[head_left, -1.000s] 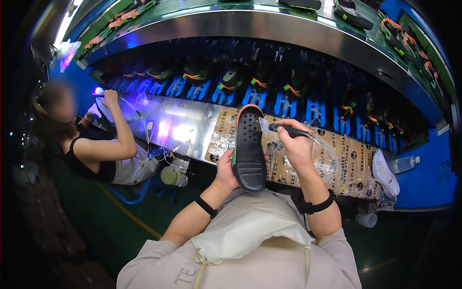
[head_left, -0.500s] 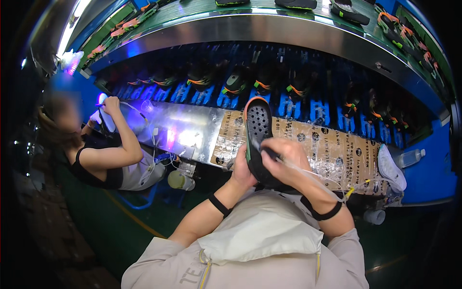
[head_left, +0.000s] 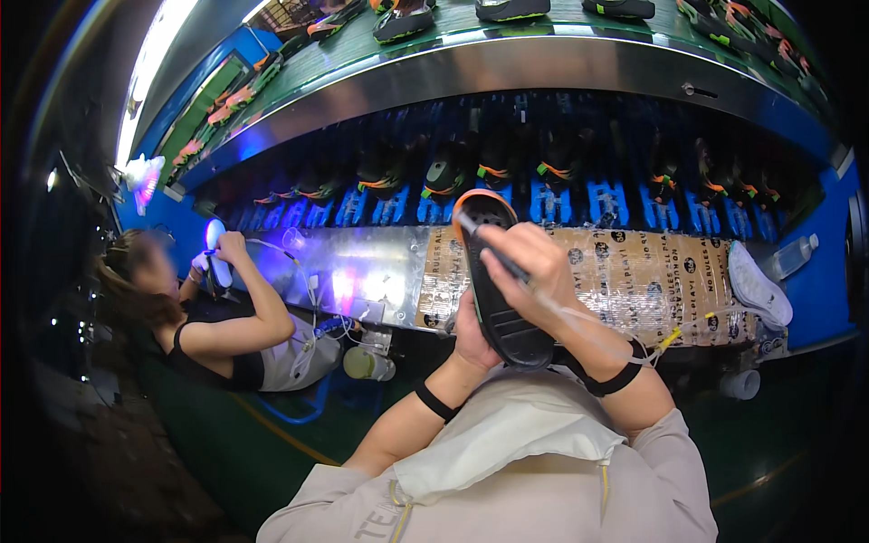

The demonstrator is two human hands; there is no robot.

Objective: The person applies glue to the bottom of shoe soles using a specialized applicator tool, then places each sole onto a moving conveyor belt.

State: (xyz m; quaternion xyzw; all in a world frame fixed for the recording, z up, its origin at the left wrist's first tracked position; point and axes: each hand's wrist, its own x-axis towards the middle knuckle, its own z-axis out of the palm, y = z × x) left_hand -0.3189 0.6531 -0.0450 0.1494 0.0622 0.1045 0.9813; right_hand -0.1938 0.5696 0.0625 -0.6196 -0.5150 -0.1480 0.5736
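My left hand [head_left: 474, 333] grips a black shoe sole [head_left: 518, 337] from its left side, fingers wrapped round the edge. The sole stands tilted in front of my apron, with an orange rim at its far end. Over its upper part, my right hand [head_left: 536, 270] is closed on a slim pen-like tool [head_left: 469, 223], whose pale tip lies at the far end of the sole, just inside the rim. A clear thin tube [head_left: 584, 319] trails from this tool past my right wrist. My right hand covers much of the sole's middle.
Printed brown cardboard [head_left: 634, 290] covers the bench, beside bare metal [head_left: 385, 271]. A white shoe-shaped piece [head_left: 759, 290] and clear bottle [head_left: 791, 257] lie at right. Black shoes [head_left: 445, 172] hang on blue racks; a shoe conveyor [head_left: 606, 25] runs above. A co-worker [head_left: 226, 330] sits at left.
My right hand has moved up the sole, carrying the tool tip to the far end near the orange rim. The sole has turned slightly. The whole view has shifted.
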